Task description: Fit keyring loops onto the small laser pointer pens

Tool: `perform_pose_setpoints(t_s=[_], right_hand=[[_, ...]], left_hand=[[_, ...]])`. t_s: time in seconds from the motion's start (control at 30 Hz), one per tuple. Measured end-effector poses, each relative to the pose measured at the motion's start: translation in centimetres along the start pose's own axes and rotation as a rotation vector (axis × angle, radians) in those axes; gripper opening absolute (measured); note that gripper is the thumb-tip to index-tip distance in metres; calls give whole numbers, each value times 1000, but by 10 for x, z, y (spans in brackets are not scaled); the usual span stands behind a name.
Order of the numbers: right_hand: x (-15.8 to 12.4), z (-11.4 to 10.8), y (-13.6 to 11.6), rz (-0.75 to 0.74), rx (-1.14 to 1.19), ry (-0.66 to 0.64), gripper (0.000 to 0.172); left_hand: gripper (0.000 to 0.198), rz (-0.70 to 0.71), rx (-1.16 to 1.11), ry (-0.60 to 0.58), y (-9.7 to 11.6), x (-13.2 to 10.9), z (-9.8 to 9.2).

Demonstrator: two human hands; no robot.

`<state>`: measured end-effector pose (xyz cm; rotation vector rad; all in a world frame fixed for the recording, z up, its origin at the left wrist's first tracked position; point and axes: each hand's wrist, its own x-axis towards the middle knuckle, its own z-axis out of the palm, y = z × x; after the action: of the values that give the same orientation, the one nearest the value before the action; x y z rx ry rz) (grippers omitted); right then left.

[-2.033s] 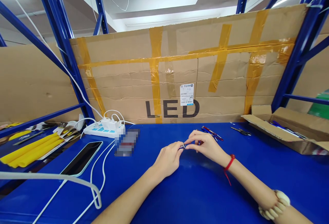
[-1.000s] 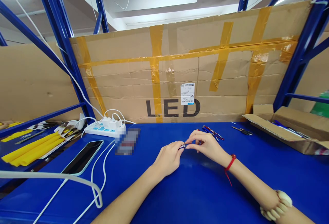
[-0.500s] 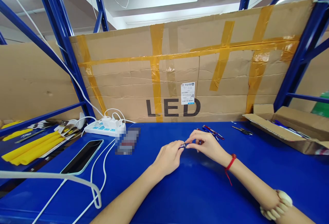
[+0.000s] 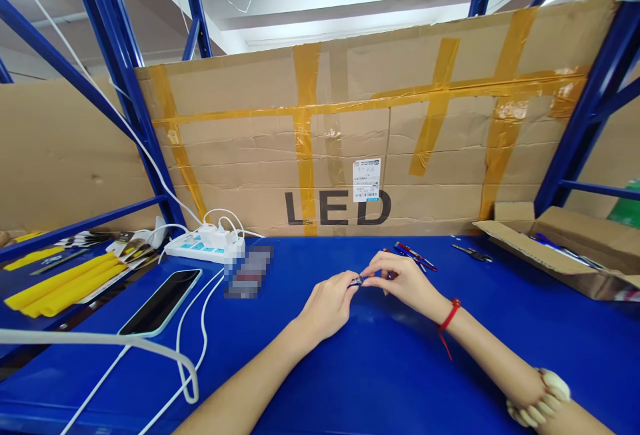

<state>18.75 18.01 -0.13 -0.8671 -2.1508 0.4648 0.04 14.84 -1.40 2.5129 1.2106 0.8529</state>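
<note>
Both my hands meet over the middle of the blue table (image 4: 380,368). My left hand (image 4: 327,305) is closed, its fingertips pinching a small dark and silvery part (image 4: 357,280). My right hand (image 4: 403,284) pinches the same part from the other side, fingers curled. What the part is I cannot make out. A red string is tied round my right wrist and a pale bead bracelet sits further up that forearm. Just behind my right hand lie red-and-blue handled pliers (image 4: 414,256).
A taped cardboard sheet marked LED (image 4: 350,135) walls the back. At the left are a phone (image 4: 161,302), white cables (image 4: 193,342), a power strip (image 4: 205,246), a blurred-out item (image 4: 249,272) and yellow strips (image 4: 55,285). An open cardboard box (image 4: 560,248) stands right, small dark cutters (image 4: 473,253) before it.
Both hands stay pinched on the small part with only slight finger shifts. The view has tilted a little.
</note>
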Motion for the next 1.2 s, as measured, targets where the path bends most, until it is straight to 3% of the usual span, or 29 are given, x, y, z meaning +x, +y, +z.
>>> perform_pose_setpoints(t_s=[0.37,0.63,1.0,1.2], right_hand=[[-2,10,9,50,153,-23,27],[-4,10,9,40,42,-34,29],[-4,7,4,88,-7,-41,28],[-3,5,-3,123,-131,-110,33]], left_hand=[[10,-100,-81,-123,-2,-4,1],[6,-109,-152,-179,-3,-7,3],[7,-125,-227,-148,-2,-6,5],[7,-118,-258,-128,-3,-5,6]])
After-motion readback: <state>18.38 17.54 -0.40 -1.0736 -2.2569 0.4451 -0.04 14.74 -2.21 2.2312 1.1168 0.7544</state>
